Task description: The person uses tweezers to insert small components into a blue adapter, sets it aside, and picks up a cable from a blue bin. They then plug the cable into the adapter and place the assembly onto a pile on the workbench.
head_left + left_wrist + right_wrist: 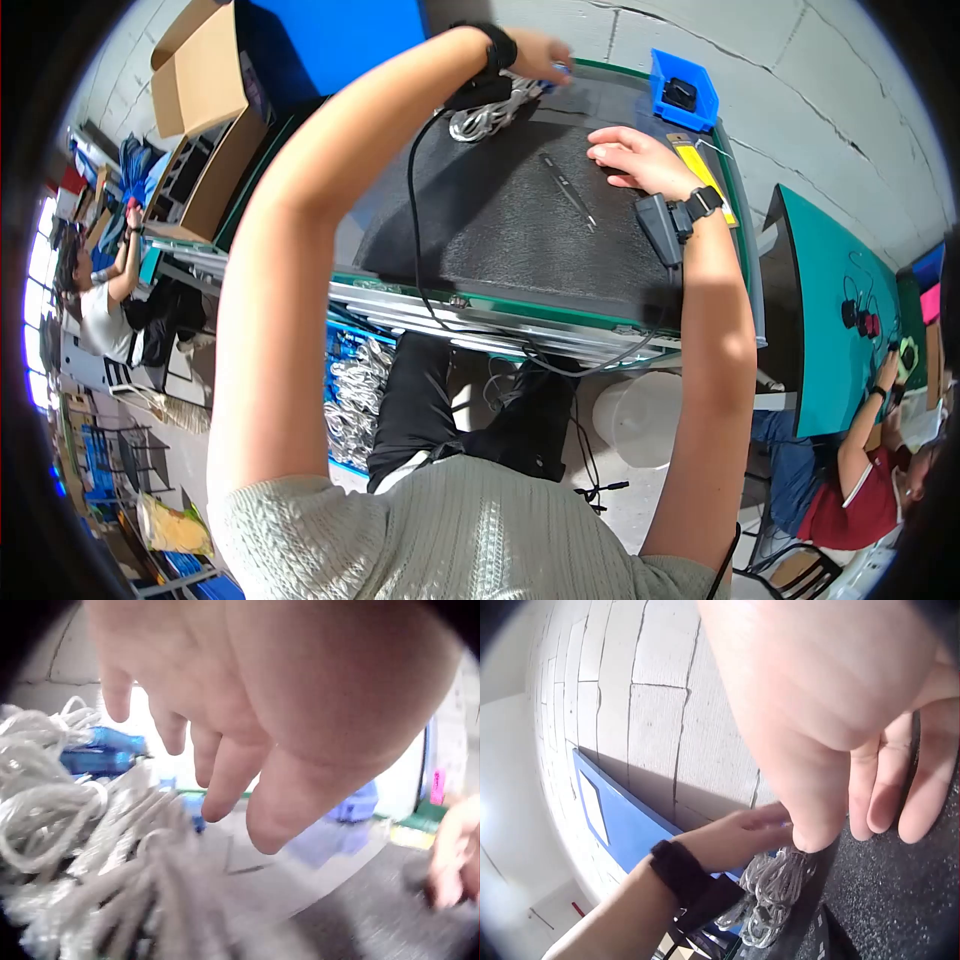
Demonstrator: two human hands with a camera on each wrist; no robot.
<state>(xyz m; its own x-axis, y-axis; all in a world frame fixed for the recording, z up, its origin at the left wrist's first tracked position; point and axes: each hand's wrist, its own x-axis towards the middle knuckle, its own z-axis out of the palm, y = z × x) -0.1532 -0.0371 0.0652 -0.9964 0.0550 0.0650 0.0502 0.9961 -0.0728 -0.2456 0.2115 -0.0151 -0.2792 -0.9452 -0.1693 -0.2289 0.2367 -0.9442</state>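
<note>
Reaching w/ L hand (535, 55) at 12 o'clock of black mat (480, 230), fingers apart, just beside silver cord bundle (487, 120) at 11 o'clock; can't tell if touching. Having R hand (648, 165) at 3 o'clock, fingers relaxed, slightly apart, betw. pen (568, 192) at ctr. & yellow strip (690, 160), w/ blue bin (688, 118) at 2 o'clock.

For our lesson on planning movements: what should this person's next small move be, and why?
Probably lower the left hand and close its grip round the pale cord bundle. Its open fingers already hang beside the bundle, and the right hand looks empty, so could steady it.
</note>
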